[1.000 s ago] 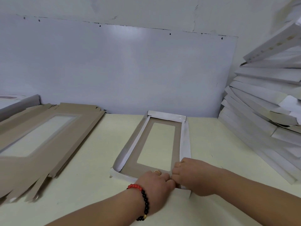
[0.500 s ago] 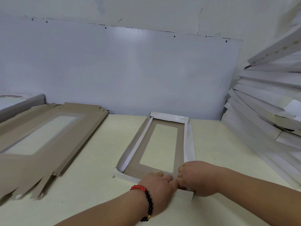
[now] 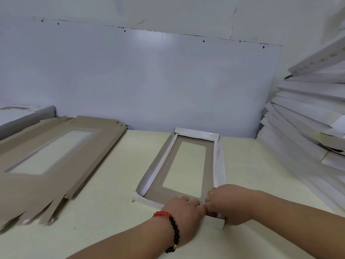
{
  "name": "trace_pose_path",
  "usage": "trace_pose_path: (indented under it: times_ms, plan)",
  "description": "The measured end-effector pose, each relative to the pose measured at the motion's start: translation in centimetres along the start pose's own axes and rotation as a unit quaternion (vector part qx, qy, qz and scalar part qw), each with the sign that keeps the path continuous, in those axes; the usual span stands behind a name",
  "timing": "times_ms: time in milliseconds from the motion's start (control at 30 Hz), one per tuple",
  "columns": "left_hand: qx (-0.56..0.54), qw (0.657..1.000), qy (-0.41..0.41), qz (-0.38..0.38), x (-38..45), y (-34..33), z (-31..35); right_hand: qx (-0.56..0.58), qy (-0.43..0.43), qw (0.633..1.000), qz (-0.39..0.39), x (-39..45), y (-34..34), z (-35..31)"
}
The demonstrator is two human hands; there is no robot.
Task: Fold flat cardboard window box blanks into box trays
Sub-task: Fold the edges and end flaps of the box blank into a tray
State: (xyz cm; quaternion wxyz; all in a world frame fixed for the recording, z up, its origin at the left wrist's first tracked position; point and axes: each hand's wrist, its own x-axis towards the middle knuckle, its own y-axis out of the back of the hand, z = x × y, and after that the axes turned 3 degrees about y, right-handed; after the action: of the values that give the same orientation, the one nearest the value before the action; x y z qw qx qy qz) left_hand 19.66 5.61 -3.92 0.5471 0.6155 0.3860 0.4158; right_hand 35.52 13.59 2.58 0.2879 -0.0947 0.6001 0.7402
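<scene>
A white window box tray point(image 3: 220, 161) with a brown inside and a clear window lies on the cream table point(image 3: 115, 212), its long axis running away from me. Its far wall and both side walls stand folded up. My left hand point(image 3: 183, 208), with a red and black bead bracelet, and my right hand point(image 3: 229, 204) sit side by side on the tray's near end wall. Both hands have curled fingers that grip this near wall at its right half; the fingertips are hidden inside the tray.
A stack of flat brown window blanks point(image 3: 48, 159) lies at the left, with a white box point(image 3: 24, 114) behind it. Piled white folded trays point(image 3: 306, 131) lean at the right. A pale wall panel point(image 3: 149, 81) closes off the table's far edge.
Both hands stay on the tray's near wall with hardly any shift. The view has tilted a little, so the whole scene sits lower in the frame.
</scene>
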Motion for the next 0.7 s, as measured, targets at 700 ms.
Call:
trace_pose_path:
  times_ms: [700]
  plan:
    - [-0.048,0.998,0.006,0.028,-0.6,-0.1,-0.1,0.113,-0.006,0.994,0.013,-0.7,0.1,-0.2]
